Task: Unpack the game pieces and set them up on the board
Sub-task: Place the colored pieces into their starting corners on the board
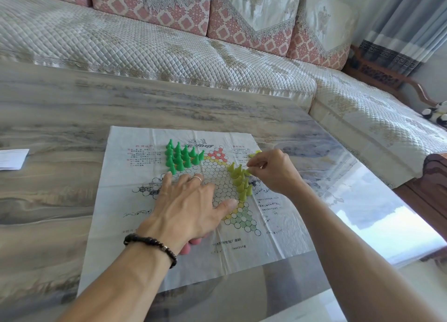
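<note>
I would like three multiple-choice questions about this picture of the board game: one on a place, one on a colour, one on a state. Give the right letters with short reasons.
1. Where do the green pieces stand?
A. far left part of the board
B. near right corner
C. on the sofa

2. What colour are the pieces beside the right hand?
A. red
B. yellow-green
C. blue

3. What is the left hand doing?
A. pinching a piece
B. lying flat on the paper board
C. raised off the table

Answers: 1 A, they cluster far left. 2 B, the yellow-green pieces stand there. 3 B, its fingers are spread flat.
</note>
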